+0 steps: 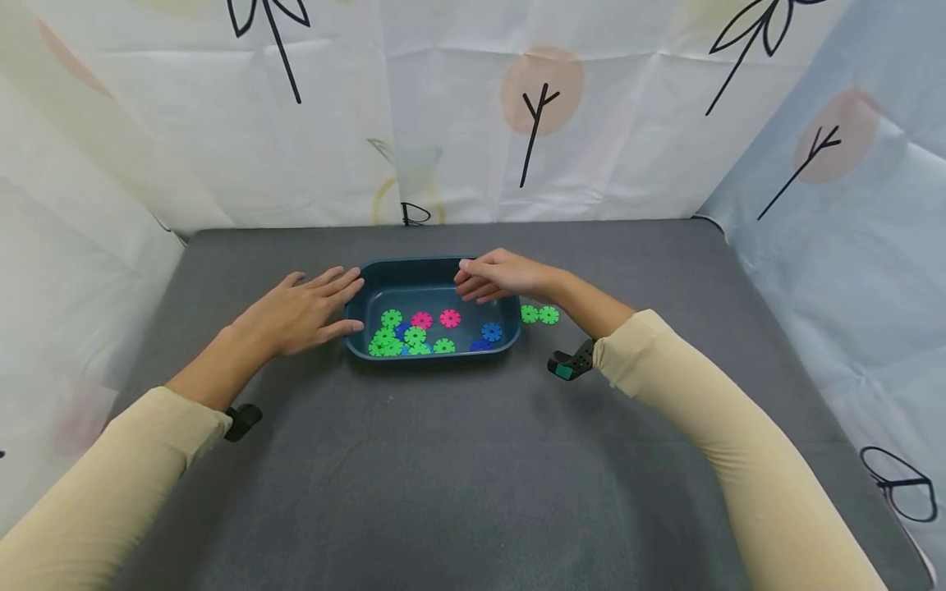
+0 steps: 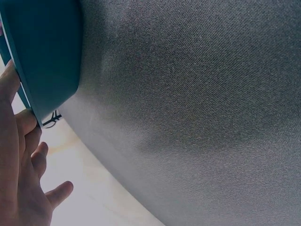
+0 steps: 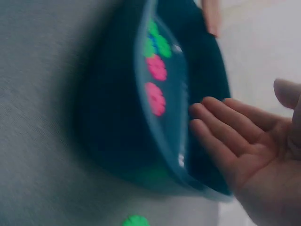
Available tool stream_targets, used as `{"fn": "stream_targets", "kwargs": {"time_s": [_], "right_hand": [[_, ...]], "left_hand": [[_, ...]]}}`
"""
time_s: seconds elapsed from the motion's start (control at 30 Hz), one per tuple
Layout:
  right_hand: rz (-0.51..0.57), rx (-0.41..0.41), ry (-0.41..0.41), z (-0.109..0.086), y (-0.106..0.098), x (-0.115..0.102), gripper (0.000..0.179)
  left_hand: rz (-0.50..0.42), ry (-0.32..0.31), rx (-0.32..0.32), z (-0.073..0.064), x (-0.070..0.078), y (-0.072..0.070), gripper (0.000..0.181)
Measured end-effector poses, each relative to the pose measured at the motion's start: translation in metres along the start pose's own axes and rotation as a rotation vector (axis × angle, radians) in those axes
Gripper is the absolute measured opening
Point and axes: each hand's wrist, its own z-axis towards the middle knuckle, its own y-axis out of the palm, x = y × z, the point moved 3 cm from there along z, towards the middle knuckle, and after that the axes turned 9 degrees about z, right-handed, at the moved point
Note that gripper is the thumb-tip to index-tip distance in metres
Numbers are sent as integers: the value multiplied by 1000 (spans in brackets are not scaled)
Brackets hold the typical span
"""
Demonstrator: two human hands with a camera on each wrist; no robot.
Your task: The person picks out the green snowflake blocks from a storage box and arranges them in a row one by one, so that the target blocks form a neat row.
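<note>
A dark teal tub (image 1: pixel 421 295) holds several notched plastic discs: a heap of green discs (image 1: pixel 384 341) at its left, pink discs (image 1: pixel 450 318) in the middle and a blue disc (image 1: pixel 491 332) at its right. My left hand (image 1: pixel 306 316) is at the tub's left end with spread fingers; in the left wrist view its fingertips (image 2: pixel 27 120) touch the rim. Over the tub's right part, my right hand (image 1: pixel 502 275) hovers with fingers extended. Its palm (image 3: pixel 268 165) shows bare in the right wrist view.
Two green discs (image 1: pixel 549 314) lie side by side on the grey table (image 1: pixel 414 476), just right of the tub and below my right forearm. Printed white cloth (image 1: pixel 458 107) hangs behind the table and along both sides. Each wrist wears a black band (image 1: pixel 572 361).
</note>
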Motion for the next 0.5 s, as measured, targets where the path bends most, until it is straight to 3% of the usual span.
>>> {"fn": "stream_targets", "kwargs": {"time_s": [0.1,0.2,0.5], "right_hand": [[-19,-143,102,7,15,8,61],[-32,-231,165,11,25,13,63],[-50,-262,209,18,34,16,61]], "left_hand": [[5,-2,-1,0,0,0,76],[6,-3,-3,0,0,0,76],[4,0,-6,1,0,1,76]]}}
